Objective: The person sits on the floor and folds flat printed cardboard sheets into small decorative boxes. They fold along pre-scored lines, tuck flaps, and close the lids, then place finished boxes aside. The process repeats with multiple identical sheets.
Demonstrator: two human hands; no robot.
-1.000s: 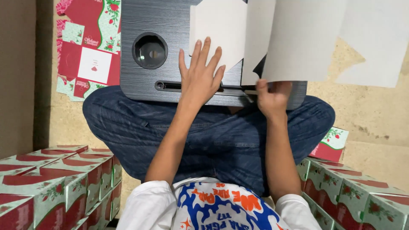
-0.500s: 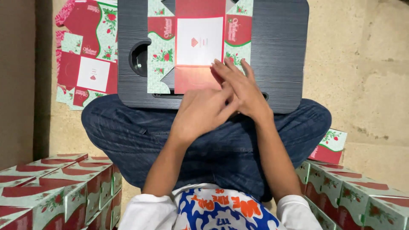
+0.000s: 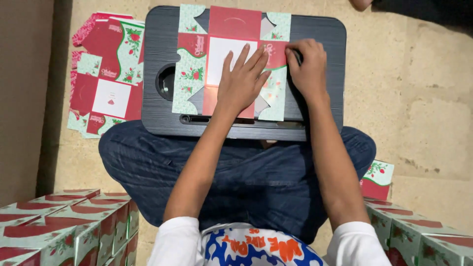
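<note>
At the far left we note a stack of flat printed carton blanks [image 3: 106, 79] lying on the tan floor [image 3: 419, 98], just beside the left edge of the dark lap desk [image 3: 325, 64]. The desk rests across our crossed legs in blue jeans [image 3: 246, 177] and has a round recess [image 3: 166, 82] near its left side.

On the desk lies one flat box blank [image 3: 197, 74], red, white and pale green with a floral print, unfolded. Its long axis runs near to far, across the desk's width, and it sits centred to slightly left.

Our left hand [image 3: 242, 81] lies flat and open on the blank's middle, fingers spread and pointing far, palm pressing down; it grips nothing. Our right hand [image 3: 306, 66] is just to the right, curled over the blank's right flap, fingertips bent onto the edge; we cannot tell whether it pinches the flap or merely presses on it. The right hand is the nearer one to that flap; the two hands are close but apart.

Near left and near right stand rows of assembled boxes [image 3: 59, 221] of the same print. Another person's limb shows at the far right corner.
</note>
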